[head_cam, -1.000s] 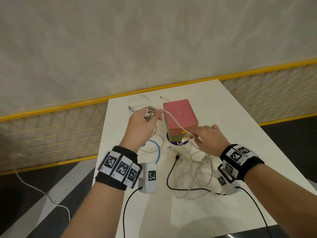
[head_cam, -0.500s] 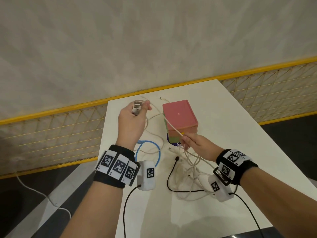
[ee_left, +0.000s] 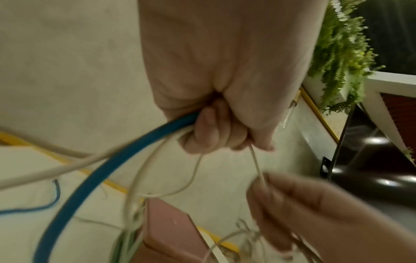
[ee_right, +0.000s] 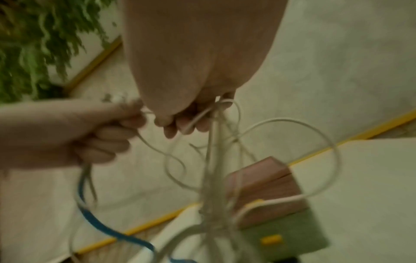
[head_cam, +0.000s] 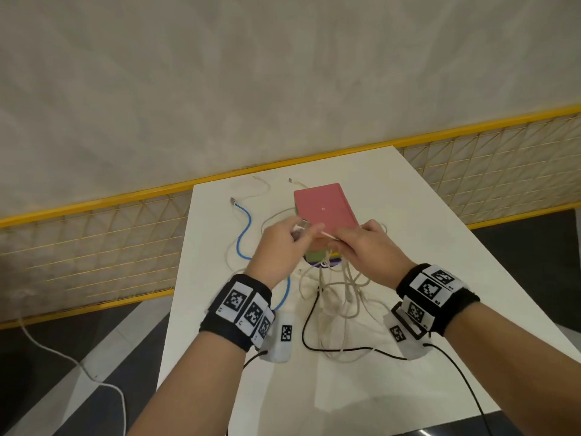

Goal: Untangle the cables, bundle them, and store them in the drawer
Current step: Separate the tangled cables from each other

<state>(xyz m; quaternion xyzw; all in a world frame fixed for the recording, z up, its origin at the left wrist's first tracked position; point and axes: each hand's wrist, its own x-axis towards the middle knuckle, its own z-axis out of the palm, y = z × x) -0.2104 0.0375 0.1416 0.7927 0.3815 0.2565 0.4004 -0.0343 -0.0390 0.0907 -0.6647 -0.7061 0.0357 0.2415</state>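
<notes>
A small drawer box point(head_cam: 323, 210) with a pink top and green and yellow drawers stands mid-table. My left hand point(head_cam: 300, 236) grips a bunch of cable ends with metal plugs point(head_cam: 301, 226). In the left wrist view its fingers point(ee_left: 213, 131) curl round the blue cable point(ee_left: 108, 169) and white cables. My right hand point(head_cam: 338, 247) is close beside it, in front of the box, and pinches a thin white cable point(ee_left: 258, 169). In the right wrist view its fingers point(ee_right: 191, 124) also hold hanging white strands point(ee_right: 213, 160). A white cable tangle point(head_cam: 342, 297) hangs and lies below both hands.
The blue cable point(head_cam: 242, 234) loops over the left part of the white table point(head_cam: 440, 278), and loose white ends lie behind the box. A black cable point(head_cam: 309, 325) lies near the table's front. A yellow mesh fence point(head_cam: 94, 243) stands behind the table.
My left hand has swung back from the far left to the front of the box. My right hand has risen to meet it, so the taut white cable between them is now short.
</notes>
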